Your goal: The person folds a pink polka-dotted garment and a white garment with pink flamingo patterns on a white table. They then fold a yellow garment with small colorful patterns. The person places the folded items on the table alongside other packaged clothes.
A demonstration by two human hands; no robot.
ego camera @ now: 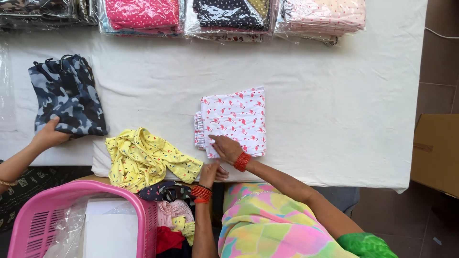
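Pressed flat by the right hand (225, 147), fingers spread, left hand (210, 173) empty beside it, the folded white flamingo-print cloth garment (236, 118) could spring unfolded if released carelessly on the white-covered bench (334, 95).

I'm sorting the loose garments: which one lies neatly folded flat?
The white flamingo-print garment under the right hand; the yellow one lies crumpled.

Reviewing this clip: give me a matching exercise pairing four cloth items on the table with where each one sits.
Things:
1. folded white garment with pink flamingo print
2. crumpled yellow printed garment
3. folded blue-grey camouflage garment
4. bagged pink dotted stack

Places:
A. far edge of the white table cover
B. under the right hand
C. left side, touched by another person's hand
D. near edge, beside the pink plastic basket

Pairs: 1-B, 2-D, 3-C, 4-A
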